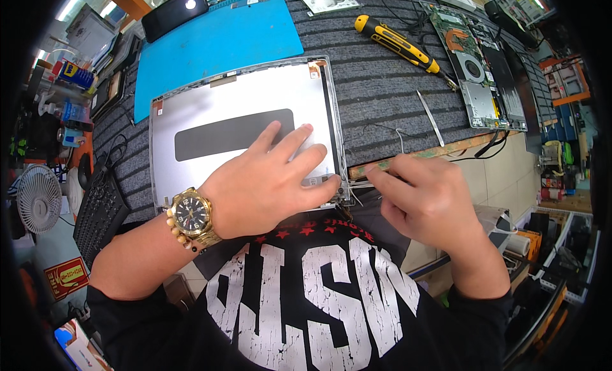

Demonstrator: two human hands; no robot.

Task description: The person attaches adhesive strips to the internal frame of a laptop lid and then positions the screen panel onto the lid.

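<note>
A silver laptop lid shell (220, 103) with a dark grey strip (217, 136) across its middle lies in front of me. My left hand (268, 179) rests on its right half, fingers spread, thumb near the lower right corner. Beside that corner, at the hinge (343, 193), my right hand (424, 195) is closed in a pinch. A thin, pale, slender piece runs from the hinge to its fingertips; whether it is a tool or a cable I cannot make out. Thin wires also hang around the hinge.
A blue mat (217, 49) lies behind the lid, with a phone (175, 15) at its back. To the right are a yellow-black screwdriver (398, 44), a thin metal strip (430, 118) and an opened laptop base (473, 71). A black keyboard (102, 205) stands at left, near a small fan (39, 197).
</note>
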